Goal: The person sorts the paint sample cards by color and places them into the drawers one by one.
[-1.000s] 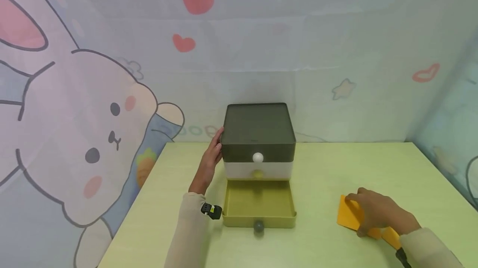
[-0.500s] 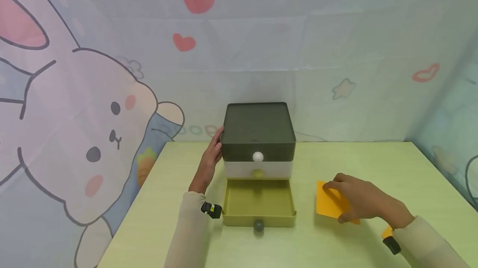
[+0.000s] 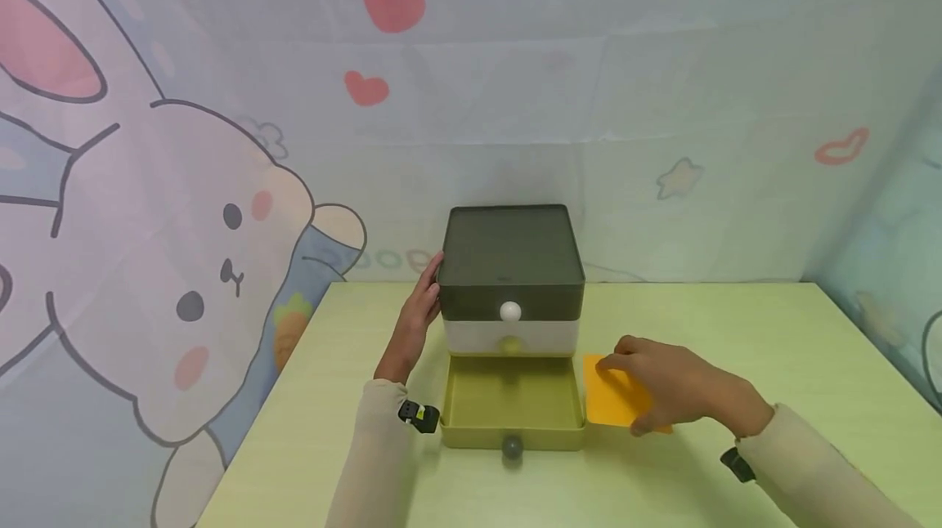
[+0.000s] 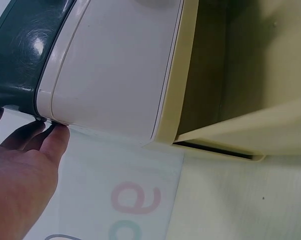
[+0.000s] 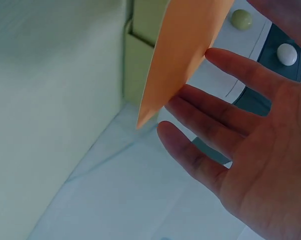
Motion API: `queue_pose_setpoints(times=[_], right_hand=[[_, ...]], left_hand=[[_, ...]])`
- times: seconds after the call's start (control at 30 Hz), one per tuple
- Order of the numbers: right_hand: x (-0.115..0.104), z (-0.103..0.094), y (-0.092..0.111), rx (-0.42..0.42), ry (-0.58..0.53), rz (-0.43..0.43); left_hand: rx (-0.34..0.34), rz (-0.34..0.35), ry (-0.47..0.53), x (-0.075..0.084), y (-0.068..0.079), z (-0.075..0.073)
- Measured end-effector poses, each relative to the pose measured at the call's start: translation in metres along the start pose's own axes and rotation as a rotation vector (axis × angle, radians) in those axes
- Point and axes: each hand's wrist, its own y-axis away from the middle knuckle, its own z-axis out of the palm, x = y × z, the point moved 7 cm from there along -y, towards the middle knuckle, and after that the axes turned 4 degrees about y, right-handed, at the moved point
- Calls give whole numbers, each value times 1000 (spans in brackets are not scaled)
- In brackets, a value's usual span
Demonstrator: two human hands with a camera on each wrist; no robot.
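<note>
A small desktop drawer unit [image 3: 515,246] with a dark green top, a white middle tier and an olive bottom stands at the table's far side. Its bottom drawer [image 3: 513,436] is pulled out and bare inside. My left hand [image 3: 412,324] rests its fingertips against the unit's left side, as the left wrist view also shows. My right hand [image 3: 673,385] pinches a flat orange sheet [image 3: 612,393], paper or thin card, just right of the open drawer. In the right wrist view, fingertips press one face of the sheet [image 5: 183,50]; the thumb's contact is hidden there.
The pale green table [image 3: 699,307] extends on both sides of the unit. Behind it hangs a cloth backdrop [image 3: 625,87] with a printed rabbit and hearts. Round knobs [image 3: 511,448] stick out from the drawer fronts.
My right hand has lifted the orange sheet and carried it left, from the table's right side to beside the open drawer. The left hand and drawer unit have stayed put.
</note>
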Motion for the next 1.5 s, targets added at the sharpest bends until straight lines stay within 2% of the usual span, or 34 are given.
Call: queue_pose_setpoints(times=[0.27, 0.43, 0.77, 1.13, 1.5], right_hand=[[-25, 6, -31, -23, -65, -60], [-39, 16, -48, -28, -32, -96], [-58, 20, -73, -4, 30, -140], [-55, 28, -80, -39, 14, -54], [-52, 18, -72, 25, -16, -58]], left_hand=[[1, 3, 18, 0, 1, 0], [2, 0, 13, -2, 2, 1], [10, 3, -3, -1, -1, 1], [14, -7, -6, 0, -1, 3], [14, -18, -3, 0, 0, 2]])
